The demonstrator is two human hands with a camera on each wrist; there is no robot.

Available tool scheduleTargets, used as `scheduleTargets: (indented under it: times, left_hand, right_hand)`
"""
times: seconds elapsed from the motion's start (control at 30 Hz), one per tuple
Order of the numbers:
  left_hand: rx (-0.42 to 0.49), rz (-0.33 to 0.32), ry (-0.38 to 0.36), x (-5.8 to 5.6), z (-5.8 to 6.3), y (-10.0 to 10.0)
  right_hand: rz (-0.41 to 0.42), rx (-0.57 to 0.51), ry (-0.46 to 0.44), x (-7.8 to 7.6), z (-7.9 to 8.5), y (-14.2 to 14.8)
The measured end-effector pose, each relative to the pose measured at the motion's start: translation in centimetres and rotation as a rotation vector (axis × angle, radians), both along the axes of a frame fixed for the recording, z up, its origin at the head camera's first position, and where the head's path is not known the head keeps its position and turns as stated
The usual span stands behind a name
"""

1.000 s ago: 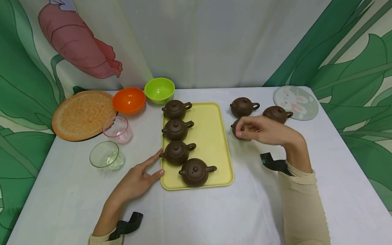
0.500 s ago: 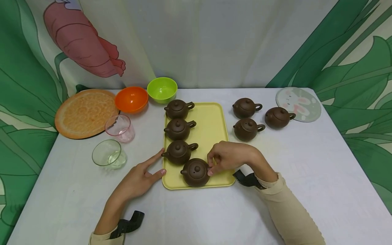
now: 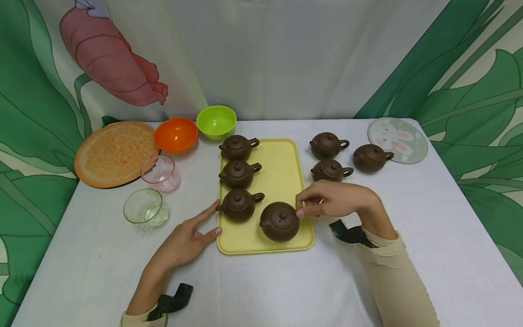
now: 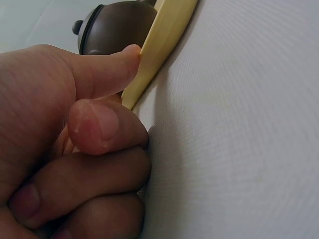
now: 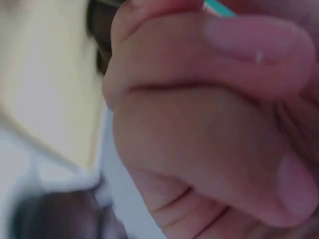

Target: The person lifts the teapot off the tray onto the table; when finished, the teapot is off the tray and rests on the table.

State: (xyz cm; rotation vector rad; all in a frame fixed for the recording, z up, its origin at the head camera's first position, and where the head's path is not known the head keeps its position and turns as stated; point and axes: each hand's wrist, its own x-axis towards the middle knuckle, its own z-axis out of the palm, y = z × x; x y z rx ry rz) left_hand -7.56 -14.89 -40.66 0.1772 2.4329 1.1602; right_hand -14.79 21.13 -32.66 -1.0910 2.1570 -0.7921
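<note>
Right hand [image 3: 337, 198] pinching front teapot [image 3: 279, 222] on handle side, over yellow tray [image 3: 279, 159] — left hand [image 3: 181, 243] thumb and index spread at tray's left edge.

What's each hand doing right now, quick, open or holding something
Left hand: open, touching the edge of the yellow tray.
Right hand: closed, pinching the nearest brown teapot.

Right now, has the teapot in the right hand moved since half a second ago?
Yes: in the head view, the teapot pinched by the right hand has moved right relative to the yellow tray, nearer its right edge.
</note>
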Motion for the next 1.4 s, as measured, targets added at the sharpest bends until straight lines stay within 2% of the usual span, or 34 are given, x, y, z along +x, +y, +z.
scheduleTargets:
  times: [0.13,0.27,0.37,0.5,0.77,1.0,1.23,1.4]
  left_hand:
    - [-0.018,-0.001,-0.013,0.0,-0.1,0.1]
    - [-0.03,-0.003,-0.005,-0.1,-0.2,0.1]
    - [-0.034,0.002,-0.007,-0.1,-0.2,0.1]
    - [-0.04,0.017,-0.02,0.0,-0.2,0.1]
    - [-0.03,0.005,-0.012,0.0,0.1,0.0]
    - [-0.016,0.001,-0.008,0.0,0.0,0.1]
    - [-0.016,0.004,-0.014,-0.1,0.0,0.2]
    - [-0.026,0.016,-0.027,0.0,0.1,0.2]
  right_hand:
    - [-0.097,-0.051,0.032,0.1,1.6,4.5]
    - [-0.278,-0.048,0.048,0.8,2.7,9.2]
    - [-0.409,-0.034,0.061,1.5,3.1,12.3]
    - [-0.528,-0.04,0.019,2.1,3.0,15.4]
    - [-0.64,-0.086,-0.121,2.2,0.5,20.1]
    - [-0.702,-0.087,-0.215,1.5,-2.1,22.2]
    - [-0.684,-0.088,-0.252,1.1,-2.8,22.2]
    - [-0.775,0.008,-0.216,1.2,-2.7,21.9]
